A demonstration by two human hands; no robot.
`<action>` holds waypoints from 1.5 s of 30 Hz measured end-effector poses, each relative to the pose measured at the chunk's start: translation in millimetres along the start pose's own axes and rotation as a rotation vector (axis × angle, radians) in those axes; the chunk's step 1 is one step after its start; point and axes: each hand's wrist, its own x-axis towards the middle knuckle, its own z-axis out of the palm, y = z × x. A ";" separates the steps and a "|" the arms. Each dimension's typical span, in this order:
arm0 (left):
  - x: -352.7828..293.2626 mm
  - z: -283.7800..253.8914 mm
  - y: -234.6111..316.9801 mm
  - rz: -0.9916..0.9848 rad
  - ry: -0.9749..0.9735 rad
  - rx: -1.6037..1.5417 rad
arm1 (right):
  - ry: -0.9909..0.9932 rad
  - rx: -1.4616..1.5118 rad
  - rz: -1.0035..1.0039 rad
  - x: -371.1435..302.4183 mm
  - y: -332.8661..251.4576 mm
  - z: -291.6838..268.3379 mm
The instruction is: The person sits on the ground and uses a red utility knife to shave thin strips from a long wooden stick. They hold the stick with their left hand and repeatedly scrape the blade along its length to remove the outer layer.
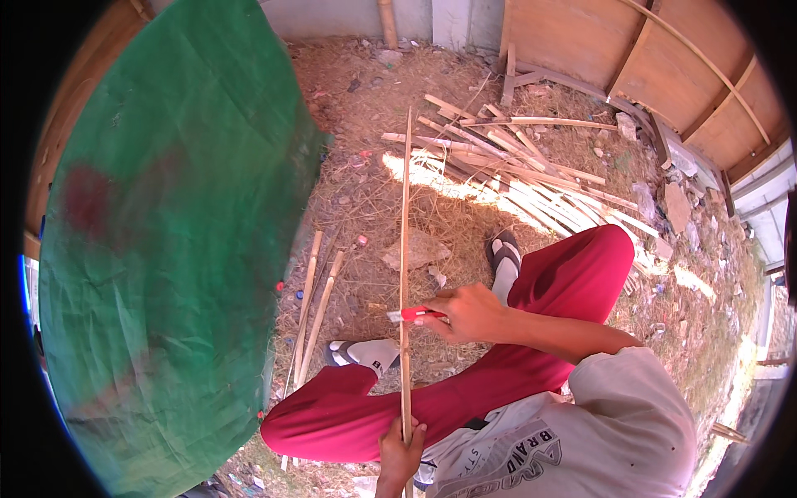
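A long thin bamboo strip [405,224] runs away from me, nearly straight ahead, over my crossed-over lap. Near its close end my left hand [401,448] is wrapped round it, beside my knee in red trousers. My right hand [465,314] grips a red utility knife [420,313] about midway along the strip. The knife's blade lies across the strip and seems to touch it; how deep it sits I cannot tell. My fingers hide part of the knife's handle.
A heap of split bamboo strips [531,170] lies on the straw-strewn ground ahead right. A few bamboo pieces [320,311] lie left of my foot. A green tarpaulin [183,249] hangs along the left. Wooden panels [564,41] stand at the far right. A flat stone [417,249] sits ahead.
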 end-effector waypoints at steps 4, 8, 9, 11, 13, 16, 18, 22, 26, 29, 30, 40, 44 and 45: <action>-20.5 3.2 -1.1 -0.058 -0.062 0.009 | 0.044 -0.048 0.215 27.4 44.4 -9.3; -35.8 15.1 -31.8 -0.076 -0.079 -0.005 | -0.095 -0.094 0.074 26.3 44.1 -16.5; -32.6 13.5 -25.5 -0.084 -0.052 -0.008 | -0.118 -0.057 0.006 17.7 34.4 -10.1; -24.5 9.1 -13.6 -0.102 0.006 -0.013 | -0.156 -0.011 -0.087 2.9 13.6 2.0; -22.8 13.3 -14.5 -0.079 0.040 -0.023 | -0.178 0.006 -0.142 -1.4 -3.2 10.1; -21.3 7.4 -1.7 -0.081 0.056 -0.047 | -0.131 0.059 -0.132 10.0 -8.3 6.7; -20.8 3.2 1.5 -0.076 0.062 -0.059 | -0.105 0.033 -0.142 15.4 -8.9 10.2; -18.2 3.0 -8.1 -0.046 0.083 -0.083 | -0.095 0.031 -0.139 24.5 -15.3 10.4; -23.2 9.5 -15.3 -0.126 0.064 -0.123 | -0.079 -0.036 -0.037 29.2 -18.5 7.1; -42.6 11.7 -17.4 -0.226 -0.068 -0.146 | -0.015 -0.107 0.130 49.3 17.7 -8.3; -51.4 13.4 -40.9 -0.150 -0.076 -0.046 | -0.002 -0.121 0.165 51.9 41.4 -5.7; -95.6 -0.5 -66.1 -0.202 -0.097 0.011 | -0.057 -0.157 0.330 103.8 88.0 -25.1; -111.9 1.8 -61.2 -0.189 0.018 -0.050 | -0.065 -0.228 0.340 113.9 88.5 -12.2; -116.2 2.4 -60.6 -0.204 0.010 -0.043 | -0.066 -0.227 0.349 115.4 91.5 -8.0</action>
